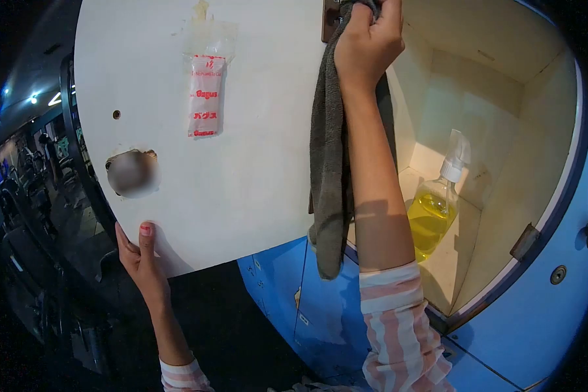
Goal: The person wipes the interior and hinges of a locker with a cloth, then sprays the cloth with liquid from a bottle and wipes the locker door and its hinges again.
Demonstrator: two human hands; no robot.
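My left hand (139, 251) grips the lower left edge of an open white locker door (261, 150), its thumb on the inner face. At the top, my right hand (370, 46) is closed on a dark grey cloth (328, 170) beside the brown hinge (331, 23). The cloth hangs down along the door's hinge side. A white and red packet (206, 98) is taped to the door. Inside the locker, right of my right forearm, stands a spray bottle (430, 222) with yellow liquid and a clear white nozzle.
Blue locker fronts (274, 287) lie below and to the right, one with a round lock (558, 274). The cream locker compartment (470, 98) opens at the right. Dark gym-like equipment (32, 209) stands far left. The door has a ragged hole (131, 172).
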